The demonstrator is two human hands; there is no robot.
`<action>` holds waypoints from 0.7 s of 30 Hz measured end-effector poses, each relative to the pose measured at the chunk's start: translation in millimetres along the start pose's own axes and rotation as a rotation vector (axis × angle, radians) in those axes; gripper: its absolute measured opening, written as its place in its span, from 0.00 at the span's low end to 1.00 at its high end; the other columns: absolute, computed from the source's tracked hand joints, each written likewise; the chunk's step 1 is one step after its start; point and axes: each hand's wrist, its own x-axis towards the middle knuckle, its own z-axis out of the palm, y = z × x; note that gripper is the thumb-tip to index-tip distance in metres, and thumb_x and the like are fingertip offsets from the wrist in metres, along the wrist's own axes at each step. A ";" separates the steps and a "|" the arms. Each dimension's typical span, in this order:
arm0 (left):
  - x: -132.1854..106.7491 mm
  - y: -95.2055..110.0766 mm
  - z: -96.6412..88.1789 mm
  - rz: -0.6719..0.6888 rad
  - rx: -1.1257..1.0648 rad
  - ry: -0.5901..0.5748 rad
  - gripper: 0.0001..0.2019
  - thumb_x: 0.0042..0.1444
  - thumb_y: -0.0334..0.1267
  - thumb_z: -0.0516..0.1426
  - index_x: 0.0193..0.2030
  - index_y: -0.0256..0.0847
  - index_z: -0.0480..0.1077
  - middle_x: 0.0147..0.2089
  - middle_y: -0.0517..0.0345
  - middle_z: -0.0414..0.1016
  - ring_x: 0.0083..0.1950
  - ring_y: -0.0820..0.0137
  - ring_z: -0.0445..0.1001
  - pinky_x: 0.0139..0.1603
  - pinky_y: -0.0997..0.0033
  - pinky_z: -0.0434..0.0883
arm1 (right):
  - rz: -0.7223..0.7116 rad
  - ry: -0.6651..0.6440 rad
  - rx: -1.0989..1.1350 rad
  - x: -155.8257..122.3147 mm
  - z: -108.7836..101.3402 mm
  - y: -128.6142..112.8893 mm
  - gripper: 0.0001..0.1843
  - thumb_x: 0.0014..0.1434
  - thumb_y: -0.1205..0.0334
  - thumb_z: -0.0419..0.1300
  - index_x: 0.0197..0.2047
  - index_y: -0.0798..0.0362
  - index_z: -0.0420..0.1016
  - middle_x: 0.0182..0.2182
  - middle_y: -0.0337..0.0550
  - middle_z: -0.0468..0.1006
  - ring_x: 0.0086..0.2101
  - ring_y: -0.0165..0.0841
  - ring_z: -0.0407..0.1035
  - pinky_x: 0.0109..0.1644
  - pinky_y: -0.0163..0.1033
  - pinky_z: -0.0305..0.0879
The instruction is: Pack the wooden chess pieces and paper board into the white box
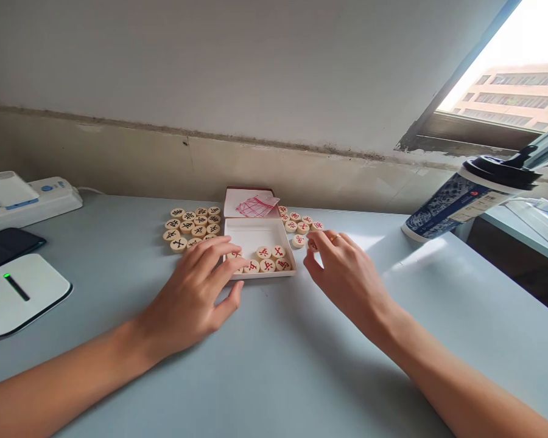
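Note:
An open white box (259, 230) lies on the table, its lid folded back toward the wall. Along the box's near side rest several round Chinese chess pieces (267, 266) marked in red. My left hand (196, 292) reaches over the box's left wall with fingers apart; its fingertips are close to the leftmost pieces and partly cover them. Right of the box, my right hand (347, 271) has thumb and fingers closed on a red-marked chess piece (313, 245), largely hidden by the fingers. More red pieces (302, 227) lie just beyond that hand. A cluster of black-marked pieces (192, 227) sits left of the box.
A red-and-white patterned sheet (257, 206) lies in the lid. At the left are a white device (25, 295) with a green light, a dark phone (10, 246) and a power strip (50, 198). A blue-patterned cup (456, 204) stands at the right, near the window.

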 end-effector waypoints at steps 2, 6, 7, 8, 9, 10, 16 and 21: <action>-2.1 8.2 -5.1 -0.036 -0.182 -0.040 0.08 0.63 0.29 0.52 0.48 0.41 0.67 0.47 0.55 0.71 0.52 0.66 0.69 0.56 0.65 0.66 | -0.109 0.203 0.245 -0.3 -7.3 -11.3 0.09 0.60 0.70 0.56 0.45 0.56 0.70 0.38 0.47 0.77 0.37 0.37 0.71 0.41 0.43 0.70; -4.1 19.7 -10.5 -0.361 -0.574 -0.341 0.08 0.67 0.39 0.49 0.40 0.43 0.67 0.30 0.65 0.68 0.30 0.75 0.66 0.29 0.77 0.64 | -0.339 0.204 0.613 -7.6 -15.9 -34.2 0.14 0.60 0.72 0.58 0.50 0.59 0.69 0.43 0.48 0.77 0.41 0.33 0.72 0.46 0.38 0.71; -3.7 20.1 -10.5 -0.414 -0.635 -0.394 0.11 0.67 0.42 0.48 0.37 0.43 0.67 0.28 0.65 0.66 0.29 0.75 0.64 0.28 0.77 0.63 | -0.387 0.157 0.661 -10.0 -16.2 -38.1 0.14 0.60 0.72 0.58 0.50 0.60 0.69 0.43 0.48 0.77 0.41 0.32 0.72 0.46 0.37 0.71; -2.9 19.5 -10.2 -0.450 -0.685 -0.427 0.13 0.67 0.44 0.48 0.34 0.42 0.66 0.28 0.65 0.65 0.29 0.74 0.63 0.28 0.77 0.62 | -0.423 0.110 0.700 -12.1 -15.9 -41.0 0.13 0.61 0.72 0.58 0.50 0.61 0.69 0.43 0.48 0.77 0.41 0.32 0.72 0.46 0.37 0.71; -2.0 18.4 -9.7 -0.476 -0.728 -0.449 0.14 0.66 0.45 0.49 0.31 0.42 0.66 0.28 0.65 0.64 0.30 0.74 0.63 0.29 0.76 0.61 | -0.444 0.074 0.735 -13.8 -15.3 -43.0 0.13 0.61 0.72 0.58 0.50 0.61 0.69 0.42 0.48 0.77 0.41 0.32 0.72 0.46 0.36 0.71; -1.1 17.0 -9.1 -0.503 -0.765 -0.466 0.15 0.66 0.45 0.49 0.31 0.42 0.66 0.28 0.65 0.63 0.30 0.74 0.62 0.29 0.76 0.60 | -0.451 0.049 0.768 -15.0 -14.5 -44.3 0.13 0.61 0.72 0.58 0.50 0.61 0.69 0.42 0.48 0.77 0.42 0.31 0.72 0.47 0.35 0.71; 2.4 13.1 -10.1 -0.594 -0.887 -0.501 0.14 0.65 0.46 0.50 0.32 0.42 0.66 0.29 0.65 0.63 0.32 0.73 0.61 0.31 0.75 0.59 | -0.352 -0.030 0.881 -15.6 -14.0 -44.8 0.16 0.63 0.69 0.60 0.53 0.60 0.67 0.44 0.47 0.78 0.42 0.30 0.71 0.47 0.35 0.70; 3.8 11.6 -11.0 -0.644 -0.926 -0.476 0.18 0.65 0.52 0.48 0.33 0.42 0.65 0.29 0.65 0.63 0.32 0.73 0.61 0.32 0.73 0.59 | -0.113 -0.249 1.046 -11.4 -16.4 -43.8 0.11 0.67 0.63 0.54 0.50 0.56 0.70 0.29 0.37 0.77 0.27 0.24 0.67 0.31 0.30 0.66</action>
